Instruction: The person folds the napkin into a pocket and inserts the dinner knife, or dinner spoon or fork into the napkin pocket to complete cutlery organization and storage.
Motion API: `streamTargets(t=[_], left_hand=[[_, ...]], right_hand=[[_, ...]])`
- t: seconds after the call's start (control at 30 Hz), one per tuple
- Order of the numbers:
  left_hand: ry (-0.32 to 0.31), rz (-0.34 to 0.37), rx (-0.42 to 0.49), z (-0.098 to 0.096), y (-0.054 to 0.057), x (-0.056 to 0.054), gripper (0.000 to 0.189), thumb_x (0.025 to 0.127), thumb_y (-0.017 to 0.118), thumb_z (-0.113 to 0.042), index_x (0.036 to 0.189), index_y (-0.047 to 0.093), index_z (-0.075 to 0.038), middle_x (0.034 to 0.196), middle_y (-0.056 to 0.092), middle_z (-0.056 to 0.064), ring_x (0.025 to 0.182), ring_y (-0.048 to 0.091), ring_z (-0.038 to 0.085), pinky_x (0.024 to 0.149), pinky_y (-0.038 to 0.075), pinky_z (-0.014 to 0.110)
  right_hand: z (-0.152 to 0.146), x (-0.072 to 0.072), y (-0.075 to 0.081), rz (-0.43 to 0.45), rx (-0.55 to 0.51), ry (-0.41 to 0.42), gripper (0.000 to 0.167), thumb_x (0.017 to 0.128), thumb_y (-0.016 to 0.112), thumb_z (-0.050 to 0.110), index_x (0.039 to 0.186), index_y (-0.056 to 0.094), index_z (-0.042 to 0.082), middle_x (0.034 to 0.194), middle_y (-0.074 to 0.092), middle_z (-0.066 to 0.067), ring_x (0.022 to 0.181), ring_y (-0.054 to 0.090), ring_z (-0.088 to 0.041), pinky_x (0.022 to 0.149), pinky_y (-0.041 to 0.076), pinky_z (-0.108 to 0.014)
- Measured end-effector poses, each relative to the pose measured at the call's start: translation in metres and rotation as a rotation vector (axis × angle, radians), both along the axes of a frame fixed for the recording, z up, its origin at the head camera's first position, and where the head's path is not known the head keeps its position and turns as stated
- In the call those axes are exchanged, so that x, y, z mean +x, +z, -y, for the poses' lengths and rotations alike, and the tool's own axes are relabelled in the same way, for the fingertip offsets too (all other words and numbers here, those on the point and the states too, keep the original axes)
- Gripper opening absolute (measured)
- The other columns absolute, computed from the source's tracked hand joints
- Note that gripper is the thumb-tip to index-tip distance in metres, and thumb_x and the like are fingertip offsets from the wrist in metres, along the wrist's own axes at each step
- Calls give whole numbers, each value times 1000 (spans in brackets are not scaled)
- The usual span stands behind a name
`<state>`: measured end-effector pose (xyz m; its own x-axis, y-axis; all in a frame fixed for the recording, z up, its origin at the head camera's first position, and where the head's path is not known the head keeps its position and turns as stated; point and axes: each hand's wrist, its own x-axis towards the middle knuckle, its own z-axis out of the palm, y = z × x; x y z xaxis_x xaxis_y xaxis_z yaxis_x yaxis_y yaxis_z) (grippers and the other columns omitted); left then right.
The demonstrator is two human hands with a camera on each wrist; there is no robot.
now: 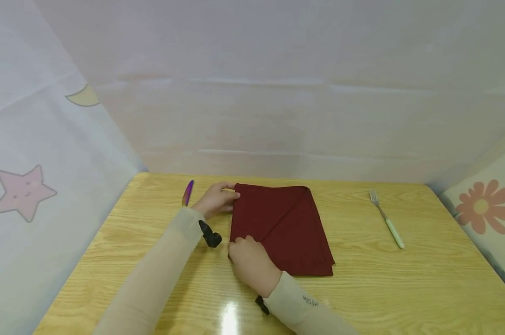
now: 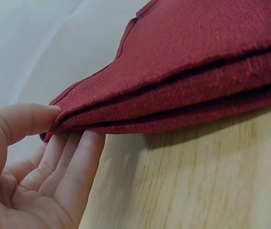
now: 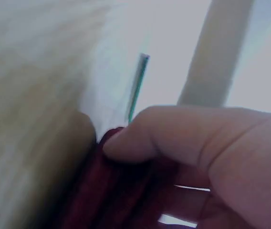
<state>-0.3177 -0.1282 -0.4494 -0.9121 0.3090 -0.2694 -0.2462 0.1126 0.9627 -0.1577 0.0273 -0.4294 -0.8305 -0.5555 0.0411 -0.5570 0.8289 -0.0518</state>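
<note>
Because it is folded into several layers, the dark red cloth (image 1: 260, 209) is held by the two corners of its left edge; it lies at the middle of the table (image 1: 361, 293), a diagonal edge running across its top from the far right corner towards the near left.

Left hand (image 1: 216, 200): pinches the far left corner, thumb above and fingers beneath — a hold that presumably keeps the stacked layers from slipping apart.

Right hand (image 1: 252, 263): grasps the near left corner, thumb against the fabric; the right wrist view is blurred, so how many layers it takes cannot be told. Gripping both ends likely keeps that edge straight.

Utensil with a purple, iridescent sheen (image 1: 188, 191): just beyond the left wrist, partly hidden; type uncertain.

Fork (image 1: 386, 218), pale green handle: well apart on the right, tines away from the person — seemingly set aside to leave the cloth room.

Pale backdrop (image 1: 277, 125): behind the table.
</note>
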Motion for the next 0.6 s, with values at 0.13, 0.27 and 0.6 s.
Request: streamTargets(t=[0.13,0.27,0.6], left_hand=[[-10,-11,1,-1,0,-1,35,103,58,-5,136,50,3,116,67,17,98,70,22,88,58,39],[-10,-21,-1,-2,1,-1,36,103,58,-5,137,49,2,114,67,15,97,70,20,87,58,38],[-12,-26,-20,-2,1,-1,38,103,59,-7,138,48,1,117,68,17,99,70,22,90,57,40]], right_hand=[[-4,5,3,19,0,10,6,89,76,17,92,73,12,81,65,-2,72,60,-21,56,54,-33],[0,13,2,-97,96,62,10,90,76,18,97,73,12,80,64,-3,70,59,-19,52,52,-28],[-10,-2,7,-74,51,210,24,95,69,9,111,76,25,77,71,3,67,65,-10,61,53,-26]])
